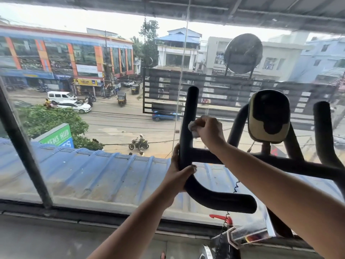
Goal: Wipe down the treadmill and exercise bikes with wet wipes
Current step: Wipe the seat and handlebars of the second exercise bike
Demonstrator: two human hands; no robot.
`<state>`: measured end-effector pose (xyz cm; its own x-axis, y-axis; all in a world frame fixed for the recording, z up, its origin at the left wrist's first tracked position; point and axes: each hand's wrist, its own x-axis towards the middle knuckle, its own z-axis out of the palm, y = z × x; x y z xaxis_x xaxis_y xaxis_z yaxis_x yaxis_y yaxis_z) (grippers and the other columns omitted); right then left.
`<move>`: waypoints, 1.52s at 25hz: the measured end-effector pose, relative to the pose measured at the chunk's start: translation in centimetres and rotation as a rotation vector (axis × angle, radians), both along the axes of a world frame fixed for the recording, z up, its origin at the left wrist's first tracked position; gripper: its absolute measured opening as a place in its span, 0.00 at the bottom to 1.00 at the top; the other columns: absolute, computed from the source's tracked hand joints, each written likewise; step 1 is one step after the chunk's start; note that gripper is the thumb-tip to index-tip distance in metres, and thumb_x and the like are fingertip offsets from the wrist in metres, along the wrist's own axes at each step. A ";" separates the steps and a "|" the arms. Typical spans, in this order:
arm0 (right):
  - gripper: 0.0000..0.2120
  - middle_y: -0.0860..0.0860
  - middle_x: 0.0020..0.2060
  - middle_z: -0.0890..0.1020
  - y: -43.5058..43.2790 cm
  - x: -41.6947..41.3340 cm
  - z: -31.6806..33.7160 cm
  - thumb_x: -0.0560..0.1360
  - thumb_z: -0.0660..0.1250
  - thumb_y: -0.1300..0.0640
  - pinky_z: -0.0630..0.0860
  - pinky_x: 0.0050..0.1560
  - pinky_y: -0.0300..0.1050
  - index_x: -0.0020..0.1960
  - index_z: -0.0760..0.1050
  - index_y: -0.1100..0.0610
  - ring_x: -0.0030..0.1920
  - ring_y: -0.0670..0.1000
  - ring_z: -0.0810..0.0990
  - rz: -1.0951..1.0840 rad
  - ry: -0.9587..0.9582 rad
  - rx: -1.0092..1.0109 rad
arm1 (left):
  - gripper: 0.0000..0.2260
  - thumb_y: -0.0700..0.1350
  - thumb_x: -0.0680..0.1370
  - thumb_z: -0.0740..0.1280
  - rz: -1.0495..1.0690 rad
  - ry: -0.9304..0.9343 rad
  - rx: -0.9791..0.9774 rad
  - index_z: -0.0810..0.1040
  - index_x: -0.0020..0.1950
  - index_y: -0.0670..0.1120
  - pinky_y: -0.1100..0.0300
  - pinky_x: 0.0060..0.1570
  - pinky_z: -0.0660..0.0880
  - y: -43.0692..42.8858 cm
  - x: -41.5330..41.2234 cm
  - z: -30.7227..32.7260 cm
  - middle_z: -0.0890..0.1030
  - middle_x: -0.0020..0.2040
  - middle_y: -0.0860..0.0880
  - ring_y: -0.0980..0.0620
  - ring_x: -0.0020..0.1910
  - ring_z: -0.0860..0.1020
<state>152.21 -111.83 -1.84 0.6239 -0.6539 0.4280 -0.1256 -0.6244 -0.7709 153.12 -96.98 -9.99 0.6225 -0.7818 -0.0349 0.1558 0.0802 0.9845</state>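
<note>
The right grip (210,131) is clamped on a crumpled wet wipe (193,128), pressing it to the upright bike handlebar (190,103). Just below it, the left grip (180,171) is curled round the same bar.

On my feed I make out a matte black handlebar (189,109), a white wipe (192,128), a black console (268,113) edged in cream, a red lever (218,217), a ribbed blue roof (93,174) and a green sign (56,136).

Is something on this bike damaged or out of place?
Yes. The console pad between the handlebars looks worn: its black face has a ragged lower edge with tan showing around it. Nothing else stands out.
</note>
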 end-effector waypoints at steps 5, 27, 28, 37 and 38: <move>0.05 0.49 0.37 0.83 -2.0 2.8 4.9 0.72 0.73 0.62 0.78 0.51 0.41 0.39 0.79 0.56 0.39 0.46 0.82 -0.112 -0.203 -0.007 | 0.34 0.37 0.78 0.66 -0.002 -0.067 0.015 0.55 0.73 0.66 0.47 0.45 0.82 -1.4 1.4 1.9 0.77 0.57 0.47 0.40 0.43 0.84; 0.07 0.51 0.41 0.82 -5.8 9.2 7.4 0.76 0.67 0.51 0.76 0.45 0.47 0.42 0.79 0.52 0.43 0.53 0.79 -0.207 -0.267 0.263 | 0.37 0.43 0.78 0.70 0.112 -0.123 0.026 0.52 0.78 0.62 0.53 0.40 0.80 -2.5 1.2 1.0 0.77 0.59 0.49 0.51 0.29 0.78; 0.07 0.52 0.46 0.83 -5.7 9.5 7.6 0.77 0.65 0.52 0.75 0.48 0.46 0.47 0.80 0.54 0.48 0.55 0.80 -0.230 -0.194 0.152 | 0.37 0.44 0.78 0.70 0.112 -0.130 0.030 0.52 0.78 0.62 0.53 0.41 0.81 -2.4 1.1 1.0 0.76 0.61 0.49 0.51 0.29 0.78; 0.14 0.59 0.58 0.81 -6.5 7.5 8.4 0.80 0.61 0.54 0.71 0.59 0.45 0.61 0.78 0.60 0.60 0.58 0.77 0.124 0.150 -0.633 | 0.37 0.44 0.78 0.70 0.118 -0.131 0.033 0.52 0.79 0.61 0.53 0.41 0.81 -2.4 1.0 1.0 0.76 0.62 0.48 0.51 0.30 0.79; 0.15 0.59 0.57 0.81 -6.4 7.8 8.4 0.80 0.61 0.53 0.71 0.57 0.44 0.60 0.78 0.60 0.59 0.59 0.78 0.078 0.132 -0.517 | 0.37 0.44 0.78 0.70 0.117 -0.130 0.033 0.52 0.78 0.61 0.53 0.41 0.81 -2.4 1.1 1.0 0.76 0.61 0.48 0.51 0.30 0.79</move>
<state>160.04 -118.26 6.53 0.7322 -0.3282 0.5968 -0.1389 -0.9298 -0.3409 154.19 -99.37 -8.96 0.7100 -0.7037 0.0268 0.0189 0.0571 0.9982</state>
